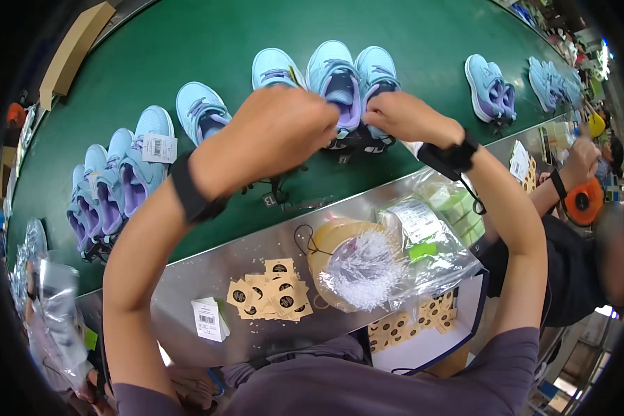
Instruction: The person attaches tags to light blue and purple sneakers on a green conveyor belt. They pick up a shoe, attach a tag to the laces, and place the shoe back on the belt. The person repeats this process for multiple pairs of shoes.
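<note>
Plainly green tabletop [423, 62] under shoes [331, 64].

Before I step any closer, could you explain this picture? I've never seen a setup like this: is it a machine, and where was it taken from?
There is no robot here, just a person's two bare hands. The one picture comes from a camera worn on their head, looking down; its wide fisheye lens bends straight edges.

On the smooth green work surface stand light-blue and purple shoes. The left hand, fingers curled, is at the middle shoe of three; the right hand is at the shoe to its right. I can't tell exactly what the fingers grip.

Nearer the body, a grey metal ledge bears loose tan card tags with black circles, stacked white paper tags and a bundle of thin white strands.
</note>
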Available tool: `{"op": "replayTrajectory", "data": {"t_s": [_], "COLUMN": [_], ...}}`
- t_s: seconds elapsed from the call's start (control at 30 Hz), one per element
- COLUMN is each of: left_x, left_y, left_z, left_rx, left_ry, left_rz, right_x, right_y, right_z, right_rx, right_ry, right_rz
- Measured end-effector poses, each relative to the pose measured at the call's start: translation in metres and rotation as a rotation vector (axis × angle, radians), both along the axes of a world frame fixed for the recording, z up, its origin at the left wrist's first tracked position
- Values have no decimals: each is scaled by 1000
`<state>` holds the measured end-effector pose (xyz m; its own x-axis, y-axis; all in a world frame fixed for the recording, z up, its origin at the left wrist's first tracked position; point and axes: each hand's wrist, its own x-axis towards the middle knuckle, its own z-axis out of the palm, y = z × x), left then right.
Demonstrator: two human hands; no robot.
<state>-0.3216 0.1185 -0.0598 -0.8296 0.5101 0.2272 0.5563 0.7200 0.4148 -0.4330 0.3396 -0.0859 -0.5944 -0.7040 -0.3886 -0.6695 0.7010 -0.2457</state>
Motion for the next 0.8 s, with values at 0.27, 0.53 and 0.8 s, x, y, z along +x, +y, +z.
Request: {"op": "replayTrajectory", "data": {"t_s": [0.27,0.53,0.8], "left_x": [-138,-189,-206], "left_y": [62,75,62], "left_z": [-46,-28,-41], "left_rx": [335,0,-80], "left_ry": [-34,-781,-1064], "left_rz": [25,-60,-99], "right_x": [-51,-48,-46], "right_y": [60,60,28], "right_z": [27,11,-31], "right_rx": [-714,12,-543], "right_ry": [-148,290,59], "right_rz": [-316,-182,-435]}}
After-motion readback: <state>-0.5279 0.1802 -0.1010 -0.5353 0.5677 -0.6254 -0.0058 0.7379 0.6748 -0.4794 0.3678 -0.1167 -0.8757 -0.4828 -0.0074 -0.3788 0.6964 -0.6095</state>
